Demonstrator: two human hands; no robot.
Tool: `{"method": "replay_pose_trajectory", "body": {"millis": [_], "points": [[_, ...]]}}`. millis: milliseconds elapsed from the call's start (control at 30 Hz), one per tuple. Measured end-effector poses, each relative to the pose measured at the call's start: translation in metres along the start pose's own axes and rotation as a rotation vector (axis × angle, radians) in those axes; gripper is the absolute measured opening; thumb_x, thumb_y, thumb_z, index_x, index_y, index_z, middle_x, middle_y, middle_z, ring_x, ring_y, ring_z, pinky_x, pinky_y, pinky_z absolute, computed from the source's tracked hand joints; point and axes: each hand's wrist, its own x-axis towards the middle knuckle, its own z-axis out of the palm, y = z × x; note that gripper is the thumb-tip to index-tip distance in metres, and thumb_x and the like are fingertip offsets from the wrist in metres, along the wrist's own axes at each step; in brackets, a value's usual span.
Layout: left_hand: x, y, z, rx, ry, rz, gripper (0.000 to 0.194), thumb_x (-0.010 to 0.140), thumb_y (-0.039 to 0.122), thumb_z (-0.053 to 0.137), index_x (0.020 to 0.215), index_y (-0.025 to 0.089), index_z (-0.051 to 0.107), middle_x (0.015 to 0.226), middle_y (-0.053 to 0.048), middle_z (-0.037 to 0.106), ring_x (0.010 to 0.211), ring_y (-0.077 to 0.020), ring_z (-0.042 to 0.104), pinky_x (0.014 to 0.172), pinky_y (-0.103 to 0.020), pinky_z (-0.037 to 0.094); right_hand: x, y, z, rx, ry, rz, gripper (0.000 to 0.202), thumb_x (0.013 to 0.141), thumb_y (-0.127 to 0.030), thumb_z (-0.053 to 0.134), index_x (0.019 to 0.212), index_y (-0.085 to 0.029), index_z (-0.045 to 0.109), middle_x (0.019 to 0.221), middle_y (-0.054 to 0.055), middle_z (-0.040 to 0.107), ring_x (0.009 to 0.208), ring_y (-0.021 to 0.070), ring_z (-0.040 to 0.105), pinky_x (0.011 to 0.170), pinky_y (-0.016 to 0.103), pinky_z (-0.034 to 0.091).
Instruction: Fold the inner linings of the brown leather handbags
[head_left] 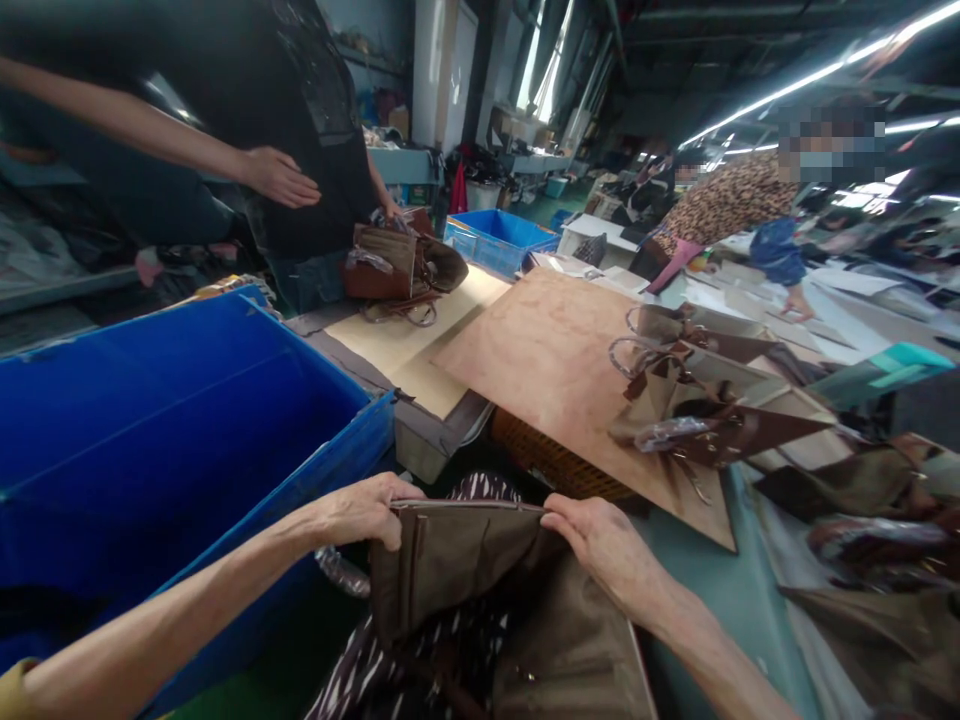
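Note:
An olive-brown fabric bag (472,560) lies open at the bottom centre, over patterned dark clothing (352,670). My left hand (375,508) pinches the left end of its upper edge. At the right end of that same edge, my right hand (589,535) is closed with thumb and fingers on the rim. The edge is stretched between both hands, and the bag's inside lining shows. Just below my left hand a plastic-wrapped handle (343,572) sticks out to the left.
A large blue bin (315,470) is at the left. A brown board (540,340) bears several bags (705,420) at the right. Across the table a person in black (300,150) touches another bag (397,262). A blue crate (499,235) and another person (727,200) are farther back.

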Motion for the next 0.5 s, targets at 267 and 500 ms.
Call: {"method": "replay_pose_trajectory", "body": {"millis": [267, 500], "points": [[0.003, -0.01, 0.0, -0.031, 0.0, 0.032, 0.029, 0.061, 0.027, 0.064, 0.088, 0.015, 0.063, 0.064, 0.004, 0.058, 0.055, -0.01, 0.05, 0.047, -0.017, 0.037, 0.004, 0.009, 0.009, 0.126, -0.031, -0.045, 0.03, 0.09, -0.034, 0.038, 0.065, -0.02, 0.049, 0.059, -0.003, 0.054, 0.06, 0.0134, 0.053, 0.059, 0.024, 0.031], [0.019, -0.004, -0.012, -0.093, -0.091, 0.052, 0.031, 0.065, 0.037, 0.062, 0.085, 0.013, 0.063, 0.058, 0.003, 0.054, 0.043, -0.0074, 0.044, 0.036, -0.016, 0.033, 0.013, 0.02, 0.0, 0.252, -0.057, -0.056, 0.032, 0.088, -0.035, 0.039, 0.06, -0.019, 0.044, 0.059, -0.005, 0.05, 0.063, 0.0127, 0.05, 0.061, 0.024, 0.03]]}}
